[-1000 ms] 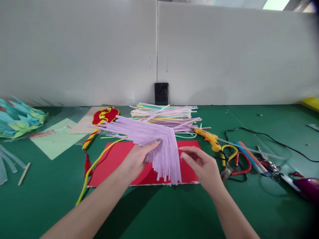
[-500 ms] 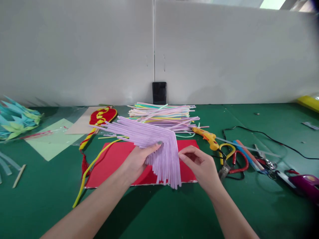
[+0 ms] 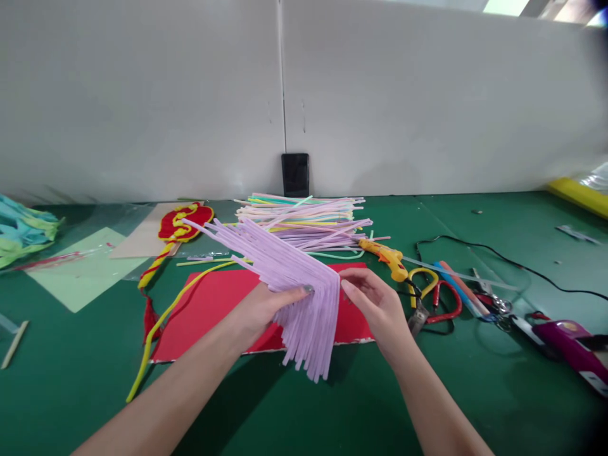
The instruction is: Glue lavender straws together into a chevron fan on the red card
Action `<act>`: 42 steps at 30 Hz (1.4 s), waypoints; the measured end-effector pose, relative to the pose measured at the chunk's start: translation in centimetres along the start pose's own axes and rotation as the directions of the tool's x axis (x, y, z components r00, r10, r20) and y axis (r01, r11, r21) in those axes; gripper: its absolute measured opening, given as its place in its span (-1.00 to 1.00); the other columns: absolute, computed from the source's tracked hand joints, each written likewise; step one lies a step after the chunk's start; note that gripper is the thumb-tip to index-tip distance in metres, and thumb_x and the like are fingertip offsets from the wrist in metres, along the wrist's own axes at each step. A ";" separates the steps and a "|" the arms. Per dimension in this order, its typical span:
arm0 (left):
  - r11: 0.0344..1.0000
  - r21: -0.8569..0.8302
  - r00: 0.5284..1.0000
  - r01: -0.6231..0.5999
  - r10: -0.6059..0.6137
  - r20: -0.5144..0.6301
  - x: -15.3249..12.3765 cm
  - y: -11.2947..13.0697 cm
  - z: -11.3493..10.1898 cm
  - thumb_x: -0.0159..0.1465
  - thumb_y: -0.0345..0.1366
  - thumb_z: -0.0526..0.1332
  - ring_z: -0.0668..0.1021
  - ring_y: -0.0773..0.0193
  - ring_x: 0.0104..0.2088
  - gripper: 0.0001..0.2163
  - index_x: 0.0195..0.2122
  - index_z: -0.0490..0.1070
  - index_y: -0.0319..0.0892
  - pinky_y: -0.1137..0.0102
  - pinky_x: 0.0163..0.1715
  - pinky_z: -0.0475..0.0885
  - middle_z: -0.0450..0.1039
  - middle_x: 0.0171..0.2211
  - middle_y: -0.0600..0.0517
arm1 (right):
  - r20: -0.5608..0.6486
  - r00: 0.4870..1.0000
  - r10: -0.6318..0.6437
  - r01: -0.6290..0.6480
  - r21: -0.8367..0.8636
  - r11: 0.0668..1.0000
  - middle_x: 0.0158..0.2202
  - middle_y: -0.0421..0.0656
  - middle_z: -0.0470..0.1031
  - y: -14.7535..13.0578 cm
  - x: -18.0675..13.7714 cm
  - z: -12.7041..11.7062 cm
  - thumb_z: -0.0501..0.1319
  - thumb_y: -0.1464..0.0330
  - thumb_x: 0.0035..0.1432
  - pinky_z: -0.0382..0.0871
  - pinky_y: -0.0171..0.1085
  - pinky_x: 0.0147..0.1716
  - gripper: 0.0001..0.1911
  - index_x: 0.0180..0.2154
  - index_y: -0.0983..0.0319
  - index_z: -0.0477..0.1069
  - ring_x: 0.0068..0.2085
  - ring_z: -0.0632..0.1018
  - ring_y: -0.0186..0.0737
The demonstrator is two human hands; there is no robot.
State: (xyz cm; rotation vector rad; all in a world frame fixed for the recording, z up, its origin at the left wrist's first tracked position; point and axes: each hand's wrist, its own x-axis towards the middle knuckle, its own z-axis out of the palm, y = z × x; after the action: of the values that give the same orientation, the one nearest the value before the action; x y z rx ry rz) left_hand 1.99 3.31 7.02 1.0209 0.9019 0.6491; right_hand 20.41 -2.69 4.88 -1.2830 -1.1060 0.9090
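My left hand point(image 3: 266, 310) grips a fan of bent lilac pipe cleaners point(image 3: 289, 272) from below, thumb on top near the bend. Its long ends point up and left, its short ends hang down toward me. My right hand point(image 3: 375, 310) touches the fan's right edge at the bend with curled fingers. Under both hands lies a red felt sheet point(image 3: 209, 304) on the green table point(image 3: 332, 405). A yellow pipe cleaner point(image 3: 161, 323) curves across the sheet's left side.
A pile of pastel pipe cleaners point(image 3: 304, 218) lies behind the fan. A yellow glue gun point(image 3: 384, 253), pliers point(image 3: 430, 304), pens and a purple tool point(image 3: 567, 348) sit to the right. A red-yellow ornament point(image 3: 180, 228) and green paper point(image 3: 80, 272) lie left. A phone point(image 3: 295, 175) leans on the wall.
The lilac fan has been lifted and tilted, its short ends now hanging past the red sheet's near edge. Both hands moved slightly left with it.
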 end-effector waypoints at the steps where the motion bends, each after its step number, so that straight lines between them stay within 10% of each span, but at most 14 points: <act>1: 1.000 0.020 1.000 -0.002 0.002 -0.007 0.0 0.1 0.1 0.03 -0.24 0.39 0.52 0.03 -0.04 -0.71 -0.21 0.54 -0.16 0.26 -0.06 0.37 0.57 -0.15 -0.04 | -0.001 1.000 -0.001 0.001 -0.011 1.000 -0.29 -0.14 0.53 -0.1 0.0 0.0 0.23 0.24 0.10 0.41 -0.30 -0.29 -0.81 -0.26 0.20 0.44 -0.26 0.51 -0.27; 42: 0.985 0.153 0.995 -0.076 0.085 -0.055 0.1 -0.7 0.9 0.04 -0.25 0.37 0.52 0.03 -0.05 -0.74 -0.21 0.52 -0.11 0.21 -0.04 0.33 0.57 -0.15 -0.02 | -0.038 0.986 -0.161 0.134 -0.389 0.912 -0.39 -0.19 0.43 -0.1 -0.2 0.6 0.16 0.37 0.07 0.36 -0.27 -0.32 -0.95 -0.36 0.19 0.35 -0.36 0.45 -0.28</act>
State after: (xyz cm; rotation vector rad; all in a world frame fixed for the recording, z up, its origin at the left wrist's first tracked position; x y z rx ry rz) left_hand 2.85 2.68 6.58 1.1835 0.9789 0.6912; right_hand 19.79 -2.71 4.93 -1.5125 -1.3519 0.5421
